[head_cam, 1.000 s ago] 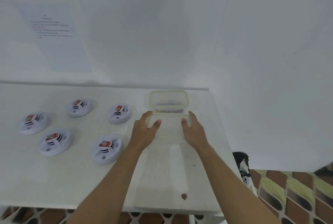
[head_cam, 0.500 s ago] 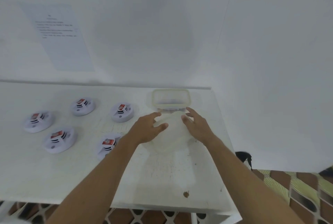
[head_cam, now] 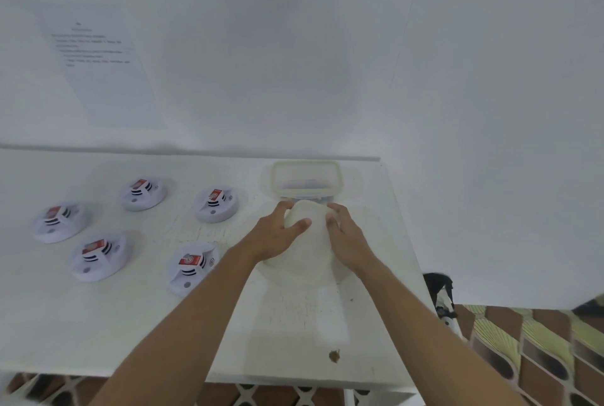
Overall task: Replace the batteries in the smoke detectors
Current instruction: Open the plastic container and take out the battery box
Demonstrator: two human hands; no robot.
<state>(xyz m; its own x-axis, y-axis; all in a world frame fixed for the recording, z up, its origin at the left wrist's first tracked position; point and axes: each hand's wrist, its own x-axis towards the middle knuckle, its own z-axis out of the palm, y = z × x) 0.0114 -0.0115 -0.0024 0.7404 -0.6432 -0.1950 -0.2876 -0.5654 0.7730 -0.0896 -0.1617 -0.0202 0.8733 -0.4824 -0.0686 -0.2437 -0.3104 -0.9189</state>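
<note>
Several white round smoke detectors lie on the white table (head_cam: pixel 294 324), each with a red and white battery on top; the nearest detector (head_cam: pixel 191 266) is just left of my left forearm, another detector (head_cam: pixel 215 204) sits behind it. A clear plastic container (head_cam: pixel 307 163) stands open at the back, something dark inside. Directly in front of it I hold its translucent lid (head_cam: pixel 304 255) tilted, far edge raised. My left hand (head_cam: pixel 277 235) grips the lid's left side and my right hand (head_cam: pixel 346 235) its right side.
A printed sheet (head_cam: pixel 98 72) hangs on the white wall at the left. The table's right edge runs close to my right arm. Beyond it lie a patterned tiled floor (head_cam: pixel 539 340) and a black and white object (head_cam: pixel 441 294). A brown spot (head_cam: pixel 334 355) marks the table's front.
The lid lay flat under my hands a second ago. Both hands have closed on its sides and raised it, tilting its far edge up toward the container.
</note>
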